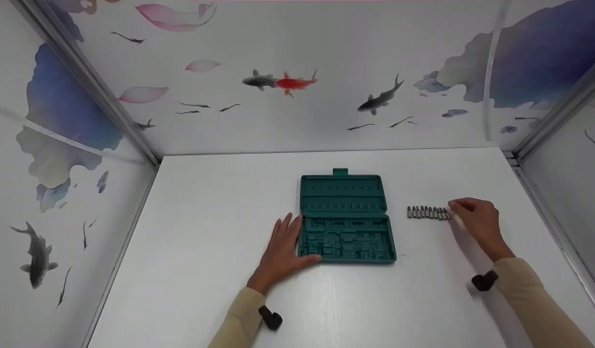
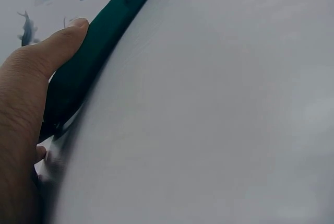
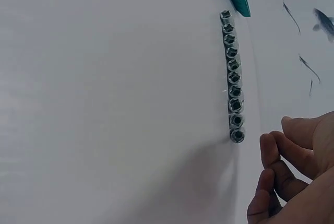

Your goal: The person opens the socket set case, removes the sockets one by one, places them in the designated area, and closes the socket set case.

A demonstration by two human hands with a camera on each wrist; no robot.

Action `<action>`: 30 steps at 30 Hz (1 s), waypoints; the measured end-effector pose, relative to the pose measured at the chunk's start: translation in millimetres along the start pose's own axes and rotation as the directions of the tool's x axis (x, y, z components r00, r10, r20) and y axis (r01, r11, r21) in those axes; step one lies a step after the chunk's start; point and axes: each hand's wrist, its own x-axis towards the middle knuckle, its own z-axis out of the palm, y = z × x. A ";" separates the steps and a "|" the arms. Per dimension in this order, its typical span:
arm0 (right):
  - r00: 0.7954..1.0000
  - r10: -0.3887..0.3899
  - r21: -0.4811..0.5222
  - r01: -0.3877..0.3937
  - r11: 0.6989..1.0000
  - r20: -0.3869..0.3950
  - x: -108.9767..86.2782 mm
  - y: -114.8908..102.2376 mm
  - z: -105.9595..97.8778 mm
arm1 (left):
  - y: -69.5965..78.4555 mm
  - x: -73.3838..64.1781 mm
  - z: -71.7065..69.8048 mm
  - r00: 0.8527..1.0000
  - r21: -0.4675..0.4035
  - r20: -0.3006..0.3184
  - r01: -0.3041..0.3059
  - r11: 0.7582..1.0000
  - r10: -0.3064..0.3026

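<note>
A green plastic tool case (image 1: 343,237) lies open and flat, with moulded recesses in its near half and the lid (image 1: 343,193) folded back. My left hand (image 1: 283,253) rests against its left side, fingers straight along the edge and the thumb over the near left corner. In the left wrist view the thumb (image 2: 68,41) presses the case's outer wall (image 2: 99,46). Several metal sockets (image 1: 425,212) form a row right of the case; the right wrist view shows their holed ends. My right hand (image 1: 479,222) is by the row's right end, its fingers loosely bent, with nothing between thumb and fingertips.
The white table (image 1: 205,217) has printed panels with fish and petals on its back and sides. A metal corner rail (image 1: 89,82) runs up the left panel. Small dark wrist cameras (image 1: 271,318) sit on both sleeves. A latch tab (image 1: 340,171) sticks out behind the lid.
</note>
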 end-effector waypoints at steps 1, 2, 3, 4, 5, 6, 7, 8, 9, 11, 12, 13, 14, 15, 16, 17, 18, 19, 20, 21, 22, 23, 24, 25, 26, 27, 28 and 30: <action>1.000 -0.013 0.001 0.013 1.000 0.001 0.0 -3.1 0.5 | -0.2 -0.3 0.1 1.000 0.001 0.002 0.002 1.000 -0.002; 1.000 -0.027 0.003 0.027 1.000 0.001 0.0 -6.2 1.4 | -0.3 -0.3 0.2 1.000 0.002 0.004 0.003 1.000 -0.003; 0.999 -0.039 0.004 0.039 0.999 0.003 0.1 -9.4 2.7 | -0.4 -0.5 0.4 1.000 0.002 0.005 0.005 1.000 -0.005; 0.999 -0.051 0.004 0.051 0.999 0.003 0.4 -12.3 4.3 | -0.3 -0.7 0.3 1.000 0.002 0.006 0.008 1.000 -0.008; 0.998 -0.062 0.007 0.062 0.998 0.005 0.4 -15.4 6.1 | -0.1 -0.9 0.3 1.000 0.003 0.009 0.012 1.000 -0.012; 0.997 -0.072 0.010 0.072 0.997 0.007 0.8 -18.0 8.1 | 0.2 -1.2 0.2 1.000 0.003 0.011 0.013 1.000 -0.013; 0.997 -0.082 0.012 0.081 0.997 0.010 1.1 -20.8 10.2 | 0.4 -1.5 0.1 1.000 0.004 0.013 0.017 1.000 -0.017; 0.996 -0.093 0.010 0.093 0.996 0.012 1.7 -23.3 12.5 | 0.6 -1.6 0.0 1.000 0.004 0.013 0.018 1.000 -0.018; 0.995 -0.101 0.010 0.101 0.995 0.015 2.3 -25.6 14.8 | 0.7 -1.6 0.0 1.000 0.004 0.014 0.019 1.000 -0.019; 0.992 -0.122 0.008 0.121 0.993 0.019 3.6 -29.9 19.5 | 1.2 -1.3 -0.4 1.000 0.001 0.016 0.021 1.000 -0.021; 0.991 -0.133 0.006 0.133 0.991 0.021 4.7 -31.7 21.8 | 1.2 -1.0 -0.5 1.000 -0.001 0.016 0.022 1.000 -0.022; 0.989 -0.145 0.002 0.145 0.989 0.023 5.9 -33.4 24.3 | 1.4 -0.8 -0.8 1.000 -0.002 0.018 0.025 1.000 -0.025; 0.988 -0.155 0.002 0.155 0.988 0.026 7.0 -34.9 26.7 | 1.7 -0.7 -1.0 0.999 -0.004 0.019 0.026 1.000 -0.026; 0.986 -0.162 0.005 0.162 0.987 0.032 8.0 -36.3 28.8 | 1.9 -0.4 -1.1 0.999 -0.003 0.022 0.028 1.000 -0.028; 0.984 -0.173 0.008 0.172 0.985 0.037 9.2 -38.1 31.3 | 2.1 -0.2 -1.4 0.999 -0.002 0.023 0.030 1.000 -0.030; 0.982 -0.184 0.011 0.184 0.983 0.041 10.5 -39.7 33.6 | 2.3 0.1 -1.6 0.999 0.000 0.021 0.028 1.000 -0.028; 0.980 -0.197 0.013 0.196 0.980 0.043 12.0 -40.9 35.7 | 2.2 0.6 -1.6 0.999 0.004 0.021 0.026 1.000 -0.026; 0.977 -0.208 0.017 0.207 0.978 0.045 13.0 -42.5 37.8 | 2.3 1.0 -1.6 0.999 0.007 0.020 0.025 1.000 -0.026; 0.975 -0.217 0.024 0.216 0.976 0.049 13.9 -43.9 39.6 | 2.4 1.4 -1.6 0.999 0.011 0.020 0.025 1.000 -0.025; 0.973 -0.227 0.031 0.225 0.974 0.051 14.8 -45.3 41.5 | 2.5 1.8 -1.5 0.999 0.013 0.020 0.025 1.000 -0.025; 0.970 -0.236 0.035 0.235 0.971 0.052 15.7 -46.6 43.2 | 2.5 2.1 -1.5 1.000 0.011 0.018 0.024 1.000 -0.024; 0.968 -0.245 0.037 0.243 0.969 0.053 16.6 -48.0 44.9 | 2.7 2.2 -1.5 1.000 0.007 0.017 0.022 1.000 -0.022; 0.966 -0.251 0.041 0.249 0.968 0.057 17.4 -49.6 46.7 | 2.5 2.2 -1.5 1.000 0.005 0.018 0.023 1.000 -0.024; 0.965 -0.256 0.046 0.253 0.966 0.061 18.0 -51.3 48.5 | 2.4 2.0 -1.4 0.999 0.005 0.019 0.027 1.000 -0.027; 0.964 -0.259 0.046 0.256 0.966 0.067 18.9 -52.6 50.4 | 2.3 1.8 -1.3 0.999 0.004 0.021 0.031 1.000 -0.031; 0.962 -0.265 0.044 0.262 0.964 0.071 19.8 -54.2 52.5 | 2.1 1.7 -1.1 0.999 0.001 0.021 0.032 0.999 -0.032; 0.961 -0.267 0.044 0.265 0.963 0.077 20.9 -55.5 54.6 | 1.7 1.5 -0.9 0.999 0.002 0.022 0.034 0.999 -0.034; 0.957 -0.275 0.046 0.272 0.961 0.087 23.0 -58.9 59.2 | 0.9 1.1 -0.6 0.999 0.004 0.020 0.034 0.999 -0.034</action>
